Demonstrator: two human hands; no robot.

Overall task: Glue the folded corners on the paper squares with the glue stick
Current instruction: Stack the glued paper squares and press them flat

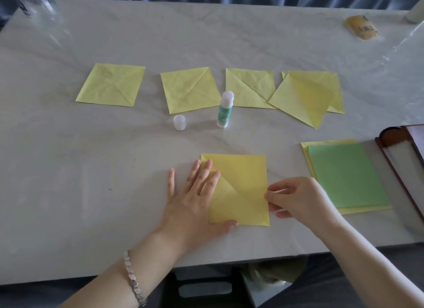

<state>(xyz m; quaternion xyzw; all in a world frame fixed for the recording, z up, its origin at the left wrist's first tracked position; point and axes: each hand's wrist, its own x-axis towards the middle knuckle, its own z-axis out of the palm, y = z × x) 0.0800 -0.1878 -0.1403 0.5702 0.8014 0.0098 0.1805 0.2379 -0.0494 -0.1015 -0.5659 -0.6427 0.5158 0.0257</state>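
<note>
A yellow paper square (243, 170) lies near the table's front edge with its lower-left corner folded toward the middle. My left hand (195, 204) lies flat on the square's left side, fingers spread over the fold. My right hand (296, 202) pinches the square's right edge. Behind it the uncapped glue stick (225, 109) stands upright, with its clear cap (179, 122) to the left. Several folded yellow squares lie in a row farther back, the leftmost one (111, 85) apart, the two rightmost ones (305, 96) overlapping.
A stack of green and yellow sheets (346, 177) lies at the right, next to a dark wooden holder (403, 151). A clear bottle (34, 4) stands at the far left corner and a yellow packet (361, 27) at the far right.
</note>
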